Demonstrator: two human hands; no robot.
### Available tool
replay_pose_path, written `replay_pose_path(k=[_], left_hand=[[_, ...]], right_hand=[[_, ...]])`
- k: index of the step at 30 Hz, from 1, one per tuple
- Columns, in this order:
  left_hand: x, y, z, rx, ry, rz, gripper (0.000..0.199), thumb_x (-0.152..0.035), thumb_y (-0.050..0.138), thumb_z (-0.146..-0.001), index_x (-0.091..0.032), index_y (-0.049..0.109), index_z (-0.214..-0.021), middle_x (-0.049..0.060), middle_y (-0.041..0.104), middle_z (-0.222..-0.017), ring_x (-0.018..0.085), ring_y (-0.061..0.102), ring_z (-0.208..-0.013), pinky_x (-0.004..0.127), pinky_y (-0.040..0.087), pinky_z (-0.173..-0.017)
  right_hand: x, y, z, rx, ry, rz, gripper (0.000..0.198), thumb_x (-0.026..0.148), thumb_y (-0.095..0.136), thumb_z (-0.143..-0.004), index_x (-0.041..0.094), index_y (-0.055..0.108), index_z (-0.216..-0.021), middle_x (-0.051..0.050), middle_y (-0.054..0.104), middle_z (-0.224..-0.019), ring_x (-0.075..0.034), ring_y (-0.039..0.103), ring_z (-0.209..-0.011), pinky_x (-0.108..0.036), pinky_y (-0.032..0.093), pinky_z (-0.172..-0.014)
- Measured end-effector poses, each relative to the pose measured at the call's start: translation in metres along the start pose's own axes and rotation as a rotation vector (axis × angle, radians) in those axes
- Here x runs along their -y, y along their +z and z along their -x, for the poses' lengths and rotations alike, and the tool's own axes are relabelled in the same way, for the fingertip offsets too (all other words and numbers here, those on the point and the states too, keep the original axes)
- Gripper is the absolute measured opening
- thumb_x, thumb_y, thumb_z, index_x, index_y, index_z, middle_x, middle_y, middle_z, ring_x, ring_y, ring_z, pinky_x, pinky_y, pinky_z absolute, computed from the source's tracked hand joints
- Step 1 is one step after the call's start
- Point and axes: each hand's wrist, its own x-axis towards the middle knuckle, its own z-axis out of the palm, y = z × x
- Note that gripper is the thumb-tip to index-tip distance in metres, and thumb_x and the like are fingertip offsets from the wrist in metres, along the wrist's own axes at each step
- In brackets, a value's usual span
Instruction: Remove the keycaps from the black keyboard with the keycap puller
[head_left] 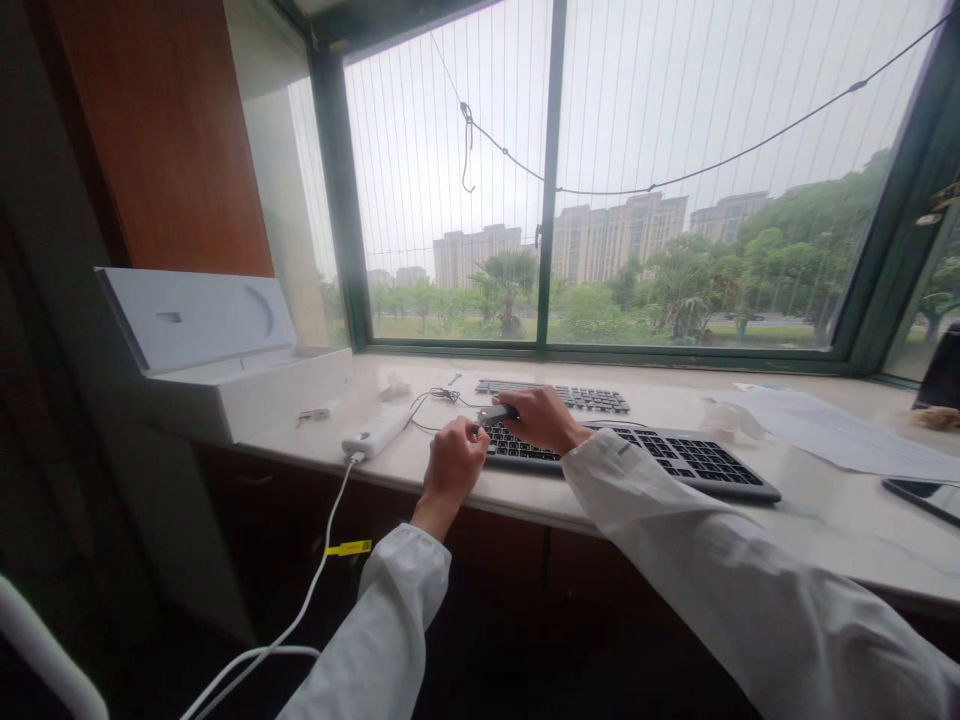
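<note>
My right hand (546, 416) is closed around a small dark tool with a greyish, metal-looking end (495, 412), which points left over the keyboard's left end. Beside it, my left hand (454, 460) is closed in a pinch at the desk's front edge. A small dark bit shows at its fingertips, too small to name. Under my right hand and forearm lies a black keyboard (694, 462) with a grey frame, partly hidden by the hand and sleeve. Behind it, a strip of dark keys (592, 399) rests flat on the desk.
A white power strip (377, 432) with a white cord is left of my hands, near a thin black cable (444, 396). An open white box (292, 388) stands at the left. Crumpled clear plastic (735, 420), paper sheets (840, 425) and a phone (926, 497) lie right.
</note>
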Motion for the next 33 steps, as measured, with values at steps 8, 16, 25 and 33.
replay_pose_path(k=[8, 16, 25, 33], left_hand=[[0.000, -0.002, 0.001, 0.006, 0.004, 0.022, 0.011, -0.031, 0.061, -0.081, -0.020, 0.061, -0.082, 0.000, 0.066, -0.071, 0.016, 0.061, -0.067, 0.028, 0.041, -0.066], [-0.004, -0.006, 0.000, -0.033, -0.032, -0.019, 0.015, -0.036, 0.061, -0.081, -0.021, 0.061, -0.078, -0.001, 0.067, -0.070, 0.017, 0.062, -0.066, 0.028, 0.043, -0.068], [-0.007, -0.006, -0.002, -0.022, -0.053, -0.118, 0.021, -0.042, 0.055, -0.083, -0.023, 0.065, -0.085, -0.001, 0.070, -0.079, 0.016, 0.059, -0.058, 0.027, 0.043, -0.064], [-0.009, -0.007, -0.003, -0.031, -0.091, -0.162, 0.026, -0.042, 0.050, -0.085, -0.025, 0.067, -0.095, -0.002, 0.071, -0.082, 0.014, 0.054, -0.051, 0.027, 0.043, -0.063]], right_hand=[[-0.066, -0.010, 0.013, 0.063, -0.020, 0.193, 0.023, 0.026, 0.047, -0.085, 0.018, 0.068, -0.085, -0.006, 0.071, -0.077, -0.016, 0.061, -0.062, -0.025, 0.028, -0.056], [-0.092, 0.003, 0.024, 0.100, 0.155, 0.230, 0.023, 0.031, 0.047, -0.084, 0.018, 0.065, -0.078, -0.008, 0.070, -0.073, -0.018, 0.061, -0.063, -0.025, 0.028, -0.055], [-0.091, 0.004, 0.018, 0.232, 0.043, 0.180, 0.017, 0.027, 0.056, -0.080, 0.016, 0.067, -0.074, -0.009, 0.067, -0.067, -0.020, 0.061, -0.060, -0.026, 0.035, -0.056], [-0.089, 0.005, 0.021, 0.255, -0.024, 0.198, 0.015, 0.025, 0.057, -0.078, 0.015, 0.068, -0.075, -0.011, 0.068, -0.071, -0.023, 0.064, -0.063, -0.028, 0.040, -0.058]])
